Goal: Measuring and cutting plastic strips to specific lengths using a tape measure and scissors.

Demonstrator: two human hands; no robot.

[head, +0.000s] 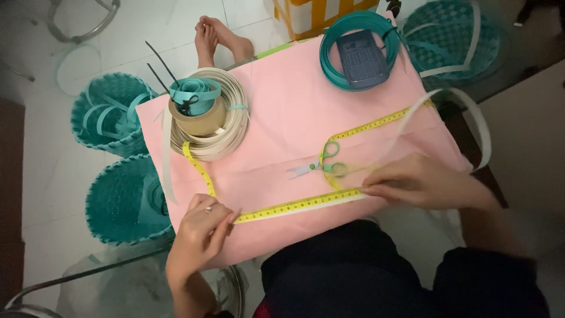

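Two hands pin a yellow measuring tape (297,206) flat against a cream plastic strip on the pink cloth-covered board (294,112), so both lie straight together. The left hand (203,227) presses down with closed fingertips; the right hand (412,179) pinches tape and strip beside the small green-handled scissors (321,166).

both hands, left hand (203,227) and right hand (412,179), pin a yellow measuring tape (300,205) flat on pink cloth (294,112), scissors (321,165) just behind.
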